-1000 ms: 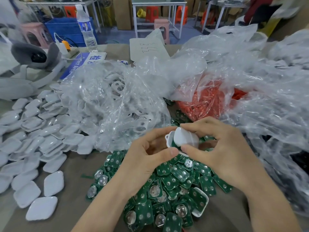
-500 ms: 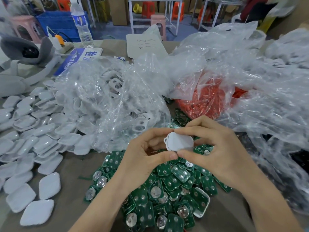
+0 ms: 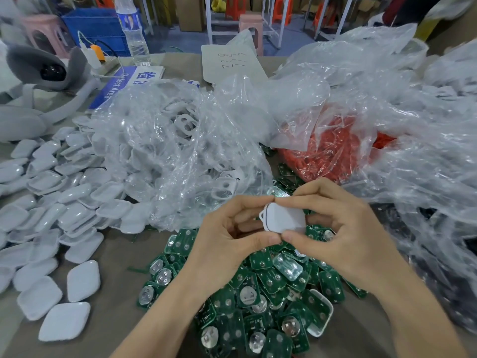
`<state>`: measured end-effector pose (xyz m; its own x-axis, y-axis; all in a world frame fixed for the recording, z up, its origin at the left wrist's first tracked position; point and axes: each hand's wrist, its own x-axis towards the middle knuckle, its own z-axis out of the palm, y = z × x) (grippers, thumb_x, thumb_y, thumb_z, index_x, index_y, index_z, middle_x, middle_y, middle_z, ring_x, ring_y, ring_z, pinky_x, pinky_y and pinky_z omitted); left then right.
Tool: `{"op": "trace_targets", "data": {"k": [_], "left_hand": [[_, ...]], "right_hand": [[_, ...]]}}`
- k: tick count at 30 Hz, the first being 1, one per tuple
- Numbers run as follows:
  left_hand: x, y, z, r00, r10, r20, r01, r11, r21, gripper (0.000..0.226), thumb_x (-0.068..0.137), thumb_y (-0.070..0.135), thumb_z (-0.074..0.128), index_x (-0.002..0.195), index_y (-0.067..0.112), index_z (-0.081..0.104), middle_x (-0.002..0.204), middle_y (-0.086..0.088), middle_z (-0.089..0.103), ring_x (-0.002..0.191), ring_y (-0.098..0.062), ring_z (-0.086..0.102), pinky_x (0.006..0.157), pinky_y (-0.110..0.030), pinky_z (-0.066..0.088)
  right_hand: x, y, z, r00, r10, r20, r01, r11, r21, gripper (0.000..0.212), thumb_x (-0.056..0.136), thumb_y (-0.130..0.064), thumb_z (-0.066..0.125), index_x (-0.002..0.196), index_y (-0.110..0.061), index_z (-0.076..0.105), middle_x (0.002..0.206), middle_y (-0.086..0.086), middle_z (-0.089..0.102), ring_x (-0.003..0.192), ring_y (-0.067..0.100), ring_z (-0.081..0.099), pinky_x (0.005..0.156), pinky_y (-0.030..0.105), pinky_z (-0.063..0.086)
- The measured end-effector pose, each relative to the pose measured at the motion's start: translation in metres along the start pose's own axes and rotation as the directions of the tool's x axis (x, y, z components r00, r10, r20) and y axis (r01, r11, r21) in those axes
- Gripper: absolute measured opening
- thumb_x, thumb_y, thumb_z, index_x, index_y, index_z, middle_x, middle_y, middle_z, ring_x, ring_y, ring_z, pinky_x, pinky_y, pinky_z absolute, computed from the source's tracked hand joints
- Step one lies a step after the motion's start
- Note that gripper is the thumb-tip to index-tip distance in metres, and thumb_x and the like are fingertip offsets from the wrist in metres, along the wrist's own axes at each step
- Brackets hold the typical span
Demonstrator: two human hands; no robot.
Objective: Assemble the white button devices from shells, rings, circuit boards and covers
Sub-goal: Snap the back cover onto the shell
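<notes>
A white button device (image 3: 282, 220) with a small loop at its left corner is held above a heap of green circuit boards (image 3: 258, 301). My left hand (image 3: 227, 241) pinches its left side between thumb and forefinger. My right hand (image 3: 343, 233) pinches its right side the same way, thumb below and forefinger on top. A dark seam runs along the device's left edge. A white shell with a board in it (image 3: 318, 316) lies at the heap's right edge.
Many white covers (image 3: 51, 202) spread over the table's left half. A clear bag of white shells (image 3: 180, 151) lies behind the hands, a bag of orange parts (image 3: 325, 158) to its right. Crumpled plastic bags (image 3: 413, 151) fill the right side. A water bottle (image 3: 133, 32) stands far back.
The white cover, tilted over the shell a second ago, now lies flat on it, and both hands pinch the closed device between them. The view has shifted down slightly.
</notes>
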<state>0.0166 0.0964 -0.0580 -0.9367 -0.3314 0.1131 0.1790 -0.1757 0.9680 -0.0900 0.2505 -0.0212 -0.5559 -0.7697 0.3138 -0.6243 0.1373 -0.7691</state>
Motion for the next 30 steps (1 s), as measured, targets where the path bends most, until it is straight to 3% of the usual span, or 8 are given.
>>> {"op": "trace_targets", "data": {"k": [7, 12, 18, 20, 24, 26, 30], "left_hand": [[-0.002, -0.002, 0.002, 1.000, -0.017, 0.009, 0.018, 1.000, -0.006, 0.037, 0.075, 0.009, 0.075, 0.109, 0.023, 0.067, 0.104, -0.005, 0.076, 0.098, -0.022, 0.072, 0.080, -0.025, 0.057], [-0.003, 0.000, 0.001, 0.999, -0.036, 0.029, 0.036, 0.999, 0.010, 0.037, 0.080, 0.014, 0.072, 0.116, 0.017, 0.063, 0.104, -0.004, 0.076, 0.098, -0.020, 0.072, 0.083, -0.022, 0.055], [-0.003, -0.004, -0.001, 0.997, -0.077, 0.001, 0.077, 0.994, 0.077, 0.031, 0.081, 0.028, 0.071, 0.111, 0.034, 0.068, 0.097, -0.005, 0.077, 0.094, -0.028, 0.072, 0.088, -0.038, 0.057], [-0.003, -0.004, -0.001, 0.997, -0.082, 0.003, 0.082, 0.994, 0.070, 0.031, 0.081, 0.028, 0.071, 0.112, 0.034, 0.069, 0.099, -0.003, 0.077, 0.096, -0.023, 0.072, 0.087, -0.031, 0.057], [-0.002, -0.004, -0.002, 0.996, -0.082, -0.025, 0.083, 0.996, 0.045, 0.032, 0.079, 0.021, 0.071, 0.111, 0.025, 0.069, 0.102, -0.003, 0.076, 0.098, -0.020, 0.072, 0.084, -0.025, 0.056], [-0.002, -0.005, -0.002, 0.997, -0.075, -0.032, 0.077, 0.995, 0.056, 0.031, 0.077, 0.025, 0.073, 0.108, 0.029, 0.070, 0.103, -0.002, 0.076, 0.098, -0.020, 0.072, 0.085, -0.027, 0.056], [-0.001, -0.003, -0.001, 0.997, -0.066, -0.043, 0.069, 0.993, 0.091, 0.030, 0.079, 0.019, 0.071, 0.108, 0.028, 0.070, 0.102, 0.000, 0.076, 0.097, -0.017, 0.072, 0.080, -0.021, 0.055]], "right_hand": [[-0.002, 0.000, 0.004, 0.997, -0.057, -0.050, 0.052, 0.993, -0.104, 0.040, 0.074, -0.026, 0.080, 0.111, -0.029, 0.067, 0.100, -0.009, 0.057, 0.097, 0.005, 0.057, 0.080, 0.011, 0.050], [-0.005, 0.001, 0.006, 0.996, -0.040, -0.076, 0.033, 0.995, -0.094, 0.038, 0.074, -0.037, 0.071, 0.110, -0.032, 0.066, 0.100, -0.010, 0.056, 0.096, 0.005, 0.056, 0.078, 0.012, 0.051], [-0.002, 0.008, 0.011, 0.995, -0.057, -0.087, 0.041, 0.984, -0.175, 0.039, 0.071, -0.036, 0.075, 0.109, -0.034, 0.066, 0.101, -0.015, 0.053, 0.096, -0.003, 0.051, 0.081, 0.008, 0.042], [-0.002, 0.010, 0.015, 0.997, -0.006, -0.079, 0.000, 0.996, -0.085, 0.038, 0.071, -0.038, 0.079, 0.107, -0.038, 0.067, 0.100, -0.016, 0.053, 0.099, -0.001, 0.054, 0.082, 0.012, 0.045], [-0.004, 0.013, 0.017, 0.961, 0.261, -0.096, -0.214, 0.914, 0.344, 0.035, 0.063, -0.036, 0.078, 0.098, -0.038, 0.074, 0.095, -0.010, 0.070, 0.087, 0.010, 0.069, 0.075, 0.018, 0.054], [-0.005, 0.016, 0.019, 0.936, 0.343, -0.082, -0.273, 0.853, 0.445, 0.033, 0.061, -0.034, 0.079, 0.094, -0.033, 0.075, 0.089, -0.004, 0.074, 0.077, 0.016, 0.072, 0.071, 0.022, 0.057], [-0.006, 0.017, 0.026, 0.912, 0.405, -0.065, -0.297, 0.761, 0.577, 0.033, 0.057, -0.036, 0.079, 0.089, -0.027, 0.076, 0.087, 0.002, 0.075, 0.078, 0.016, 0.071, 0.068, 0.021, 0.056]]}}
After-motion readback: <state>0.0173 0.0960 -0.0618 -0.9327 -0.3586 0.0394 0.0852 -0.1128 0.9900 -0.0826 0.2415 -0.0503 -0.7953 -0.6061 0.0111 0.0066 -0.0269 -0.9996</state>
